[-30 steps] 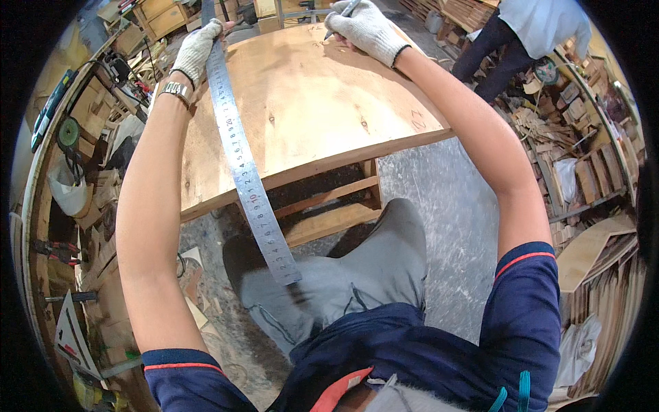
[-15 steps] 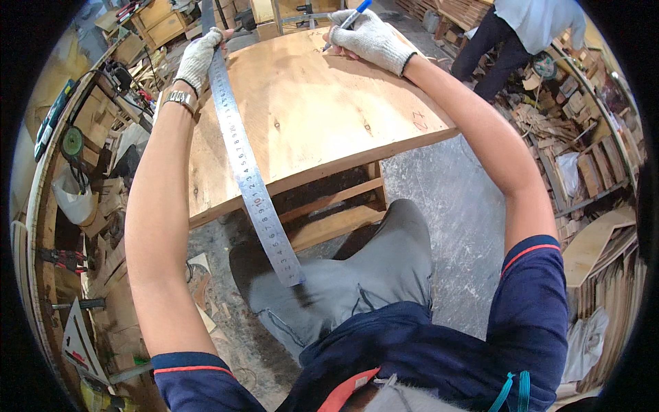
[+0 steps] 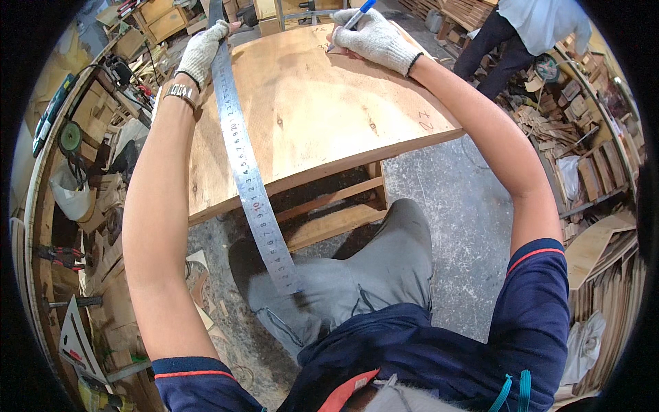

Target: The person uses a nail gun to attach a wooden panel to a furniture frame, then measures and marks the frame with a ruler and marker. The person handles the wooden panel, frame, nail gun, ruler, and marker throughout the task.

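Note:
A pale plywood board [image 3: 302,103] lies before me on a low wooden support, with pencil-thin handwritten marks at its far edge and right corner. Along its left side runs a long metal ruler [image 3: 241,158], its near end hanging past the board's front edge above my lap. My left hand [image 3: 203,52], in a white knit glove, is closed on the ruler near the far left corner. My right hand [image 3: 377,42], gloved likewise, grips a blue-capped marker pen [image 3: 360,15], its tip down at the board's far edge beside fresh writing.
Another person [image 3: 516,41] stands at the far right. Wood offcuts [image 3: 542,127] pile up on the right, near a stack of boards [image 3: 597,275]. At the left are a white bucket [image 3: 72,196], red-handled pliers [image 3: 63,257] and a workbench cluttered with tools.
The pen tip has shifted slightly right, and more writing shows beside it. The ruler's near end has swung a little left. My left hand still grips the ruler.

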Motion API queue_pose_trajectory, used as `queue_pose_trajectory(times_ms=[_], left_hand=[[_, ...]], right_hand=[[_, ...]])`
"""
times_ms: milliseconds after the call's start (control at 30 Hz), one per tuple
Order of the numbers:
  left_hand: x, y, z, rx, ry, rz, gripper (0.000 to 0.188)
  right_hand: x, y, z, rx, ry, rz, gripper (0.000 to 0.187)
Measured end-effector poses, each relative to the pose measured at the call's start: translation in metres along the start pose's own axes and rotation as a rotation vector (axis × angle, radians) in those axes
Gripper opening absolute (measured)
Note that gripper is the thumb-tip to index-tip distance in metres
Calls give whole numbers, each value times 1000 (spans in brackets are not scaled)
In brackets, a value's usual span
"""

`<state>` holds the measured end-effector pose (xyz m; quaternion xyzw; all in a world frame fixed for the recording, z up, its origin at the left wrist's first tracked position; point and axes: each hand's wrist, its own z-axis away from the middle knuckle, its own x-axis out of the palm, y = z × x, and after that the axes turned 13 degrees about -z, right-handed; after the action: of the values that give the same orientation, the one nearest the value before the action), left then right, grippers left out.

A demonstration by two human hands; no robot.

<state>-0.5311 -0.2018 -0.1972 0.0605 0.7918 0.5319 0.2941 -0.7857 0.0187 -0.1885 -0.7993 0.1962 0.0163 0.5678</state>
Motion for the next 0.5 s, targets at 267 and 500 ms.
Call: queue_pose_trajectory(times_ms=[267,500], left_hand=[[2,1,1,20,-18,43,33],[1,2,1,2,-29,3,37]], right_hand=[[-7,13,-10,-105,-52,51,13],[-5,12,-7,-125,-7,102,16]])
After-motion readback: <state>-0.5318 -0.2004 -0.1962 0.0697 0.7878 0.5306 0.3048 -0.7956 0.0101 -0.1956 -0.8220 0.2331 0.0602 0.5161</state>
